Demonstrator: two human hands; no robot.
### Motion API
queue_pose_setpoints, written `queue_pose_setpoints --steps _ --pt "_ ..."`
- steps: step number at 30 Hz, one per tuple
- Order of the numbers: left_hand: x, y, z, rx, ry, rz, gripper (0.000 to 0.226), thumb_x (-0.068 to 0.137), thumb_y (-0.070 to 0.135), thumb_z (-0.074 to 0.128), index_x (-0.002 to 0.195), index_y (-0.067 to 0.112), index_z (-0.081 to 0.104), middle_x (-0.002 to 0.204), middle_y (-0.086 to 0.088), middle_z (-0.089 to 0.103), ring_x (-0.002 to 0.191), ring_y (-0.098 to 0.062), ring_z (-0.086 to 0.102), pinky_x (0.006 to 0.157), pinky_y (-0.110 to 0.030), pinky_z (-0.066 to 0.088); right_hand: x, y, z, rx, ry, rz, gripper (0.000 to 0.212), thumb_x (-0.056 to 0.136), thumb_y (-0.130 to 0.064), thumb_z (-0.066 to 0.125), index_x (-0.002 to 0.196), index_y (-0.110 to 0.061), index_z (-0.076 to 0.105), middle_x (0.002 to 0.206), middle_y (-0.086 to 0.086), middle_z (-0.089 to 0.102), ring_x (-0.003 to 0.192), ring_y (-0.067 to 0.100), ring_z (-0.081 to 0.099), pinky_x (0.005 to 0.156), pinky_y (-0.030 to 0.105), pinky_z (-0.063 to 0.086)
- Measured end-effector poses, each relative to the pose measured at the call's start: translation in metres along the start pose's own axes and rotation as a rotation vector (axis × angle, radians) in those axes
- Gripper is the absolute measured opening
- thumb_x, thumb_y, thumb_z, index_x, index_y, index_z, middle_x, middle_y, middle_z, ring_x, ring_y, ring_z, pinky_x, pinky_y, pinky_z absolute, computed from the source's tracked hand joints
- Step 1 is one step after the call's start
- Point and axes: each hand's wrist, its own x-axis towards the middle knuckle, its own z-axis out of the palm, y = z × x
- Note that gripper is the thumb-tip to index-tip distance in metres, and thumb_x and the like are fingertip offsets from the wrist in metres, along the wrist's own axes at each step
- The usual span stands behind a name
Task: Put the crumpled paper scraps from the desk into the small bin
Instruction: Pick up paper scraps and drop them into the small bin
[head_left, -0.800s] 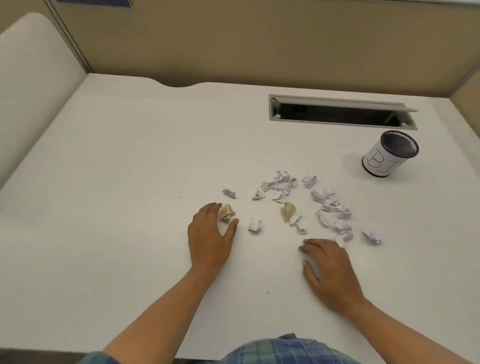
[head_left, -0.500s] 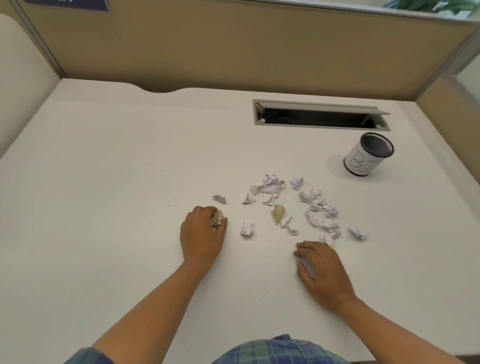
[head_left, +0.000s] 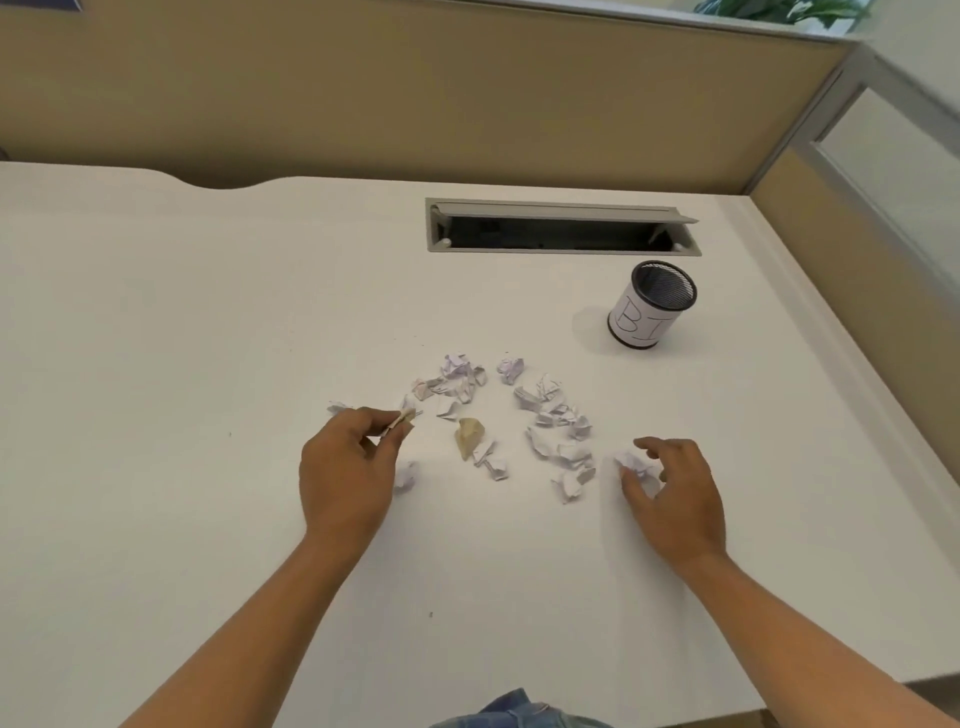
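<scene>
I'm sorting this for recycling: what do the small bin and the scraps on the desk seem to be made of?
The bin looks like black wire mesh, probably metal, judging by the fine grid inside its rim, wrapped in a white paper label with handwritten letters. The scraps look like thin matte white paper, sharply creased; one tan scrap looks like brownish paper.

Bare forearms (head_left: 270, 618), blue plaid shirt (head_left: 511, 712)
</scene>
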Motion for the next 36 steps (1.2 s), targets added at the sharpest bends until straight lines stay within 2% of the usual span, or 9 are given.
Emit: queue_pose_setpoints --steps 4,7,11,14,17,23,26,31,36 --pt "-0.002 0.026 0.030 0.015 0.041 0.032 0.010 0.082 0.038 0.075 0.088 0.031 0.072 0.082 0.020 0.068 0.066 -0.004 0.059 0.062 -0.021 0.046 0.010 0.025 -0.001 0.095 -0.077 -0.068 0.032 0.079 -0.023 0.075 0.110 -0.030 0.067 0.102 -0.012 0.057 0.086 0.012 0.061 0.073 0.029 0.050" --pt "-0.002 0.045 0.054 0.026 0.045 0.041 0.013 0.082 0.038 0.074 0.090 0.028 0.072 0.084 0.018 0.068 0.070 -0.003 0.061 0.063 -0.024 0.048 0.021 0.039 -0.001 0.192 -0.135 -0.133 0.022 0.080 -0.017 0.075 0.095 -0.032 0.071 0.090 -0.012 0.062 0.079 0.007 0.061 0.069 0.024 0.049" --pt "0.007 0.083 0.089 0.038 0.004 0.094 0.018 0.080 0.041 0.076 0.093 0.029 0.072 0.083 0.019 0.068 0.070 0.000 0.062 0.066 -0.020 0.050 0.039 0.048 -0.004 0.469 -0.134 0.053 0.007 0.080 -0.023 0.080 0.081 -0.028 0.074 0.077 -0.010 0.070 0.070 0.007 0.064 0.064 0.014 0.048" --pt "0.021 0.115 0.121 0.101 -0.054 0.111 0.026 0.078 0.045 0.077 0.099 0.033 0.069 0.079 0.022 0.067 0.065 0.005 0.060 0.066 -0.019 0.050 0.044 0.052 -0.008 0.597 -0.118 0.180 0.010 0.079 -0.030 0.081 0.078 -0.023 0.074 0.069 -0.007 0.071 0.062 0.007 0.063 0.058 0.010 0.047" --pt "0.036 0.144 0.156 0.156 -0.118 0.160 0.030 0.077 0.044 0.078 0.104 0.033 0.068 0.079 0.024 0.065 0.063 0.005 0.060 0.070 -0.022 0.052 0.040 0.056 -0.012 0.646 -0.167 0.147 0.009 0.079 -0.026 0.081 0.074 -0.023 0.074 0.068 -0.009 0.070 0.059 0.006 0.061 0.056 0.012 0.047" --pt "0.057 0.192 0.227 0.221 -0.221 0.254 0.032 0.081 0.050 0.072 0.106 0.030 0.066 0.089 0.017 0.071 0.087 -0.008 0.062 0.071 -0.026 0.047 0.039 0.061 -0.011 0.667 -0.196 0.094 0.014 0.079 -0.010 0.080 0.075 -0.022 0.074 0.073 -0.009 0.070 0.063 0.009 0.063 0.059 0.014 0.047" --pt "0.068 0.209 0.254 0.232 -0.229 0.259 0.028 0.083 0.045 0.072 0.104 0.026 0.068 0.093 0.013 0.072 0.088 -0.011 0.063 0.066 -0.025 0.044 0.038 0.062 -0.011 0.681 -0.176 0.085 0.015 0.080 -0.011 0.080 0.074 -0.024 0.074 0.073 -0.009 0.070 0.062 0.010 0.062 0.058 0.014 0.046" --pt "0.086 0.218 0.275 0.276 -0.220 0.225 0.031 0.085 0.041 0.070 0.110 0.024 0.065 0.105 0.007 0.070 0.094 -0.015 0.064 0.075 -0.029 0.049 0.038 0.064 -0.010 0.692 -0.155 0.085 0.017 0.079 -0.007 0.079 0.076 -0.024 0.075 0.075 -0.009 0.070 0.063 0.010 0.063 0.059 0.015 0.047" --pt "0.085 0.211 0.269 0.274 -0.191 0.233 0.046 0.083 0.053 0.068 0.118 0.025 0.060 0.117 0.009 0.068 0.103 -0.014 0.062 0.079 -0.029 0.047 0.038 0.064 -0.010 0.692 -0.160 0.086 0.015 0.080 -0.008 0.079 0.077 -0.022 0.075 0.075 -0.008 0.070 0.062 0.010 0.062 0.058 0.016 0.047"
